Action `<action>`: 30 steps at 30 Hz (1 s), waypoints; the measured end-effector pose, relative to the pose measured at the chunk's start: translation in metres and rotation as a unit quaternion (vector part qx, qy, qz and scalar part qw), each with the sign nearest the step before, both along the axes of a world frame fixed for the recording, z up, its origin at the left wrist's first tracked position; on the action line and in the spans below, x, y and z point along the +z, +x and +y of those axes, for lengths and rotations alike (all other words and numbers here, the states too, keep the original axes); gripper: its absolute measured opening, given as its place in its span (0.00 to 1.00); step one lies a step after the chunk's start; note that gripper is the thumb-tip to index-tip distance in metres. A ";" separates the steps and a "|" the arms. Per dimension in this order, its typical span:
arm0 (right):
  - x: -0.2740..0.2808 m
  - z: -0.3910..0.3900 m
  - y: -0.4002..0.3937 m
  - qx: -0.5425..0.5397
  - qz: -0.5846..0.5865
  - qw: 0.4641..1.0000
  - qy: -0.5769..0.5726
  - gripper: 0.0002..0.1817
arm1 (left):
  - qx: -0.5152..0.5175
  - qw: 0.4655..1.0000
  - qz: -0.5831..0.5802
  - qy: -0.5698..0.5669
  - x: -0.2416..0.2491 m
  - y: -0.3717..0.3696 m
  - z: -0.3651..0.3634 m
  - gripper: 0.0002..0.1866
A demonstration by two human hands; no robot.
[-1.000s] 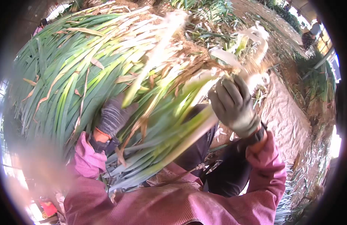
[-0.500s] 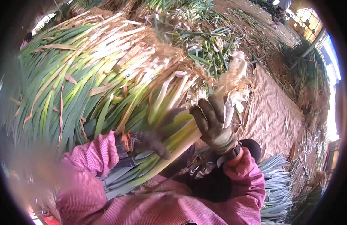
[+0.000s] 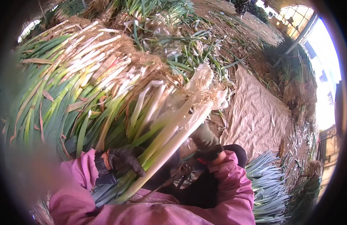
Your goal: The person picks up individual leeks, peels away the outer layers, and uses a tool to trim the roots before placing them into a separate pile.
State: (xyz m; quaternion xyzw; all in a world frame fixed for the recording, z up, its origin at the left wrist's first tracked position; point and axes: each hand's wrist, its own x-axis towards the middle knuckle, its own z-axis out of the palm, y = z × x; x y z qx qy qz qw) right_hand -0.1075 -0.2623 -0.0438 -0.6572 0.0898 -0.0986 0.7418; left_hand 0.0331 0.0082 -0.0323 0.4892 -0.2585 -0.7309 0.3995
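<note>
In a dark glove, my left hand [image 3: 124,160] is wrapped round the lower green part of a few long leeks [image 3: 177,138]. Their white stems slant up to the right, with hairy roots and loose peeled skin at the upper end. My right hand [image 3: 206,138], in a grey-green glove, is just under and right of the white stems. Motion blurs it and the stems partly cover it, so its fingers do not show clearly. A large heap of leeks [image 3: 68,86] lies to the left of my hands, roots pointing away.
Beyond the held leeks, peeled leaves and trimmings [image 3: 196,45] litter the ground. A brown crumpled sheet [image 3: 252,112] lies at right. Below it is a pile of blue-green leek tops [image 3: 269,187]. More leeks [image 3: 297,75] stand along the right side.
My right hand has moved down from the leeks' stems near the roots, and more of the white stems shows. My left hand keeps its grip. The whole view has shifted somewhat.
</note>
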 end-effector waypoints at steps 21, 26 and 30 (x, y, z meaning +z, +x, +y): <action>-0.009 -0.140 0.016 -0.134 0.034 0.977 -0.163 0.37 | 0.176 0.984 -0.004 0.003 0.022 -0.013 0.052 0.12; 0.011 -0.055 0.021 0.076 -0.029 0.953 -0.293 0.45 | 0.135 0.981 -0.133 0.040 0.024 -0.024 0.042 0.14; -0.018 -0.062 0.034 -0.024 0.045 0.915 -0.400 0.17 | 0.192 0.961 -0.190 0.051 0.015 -0.045 0.041 0.16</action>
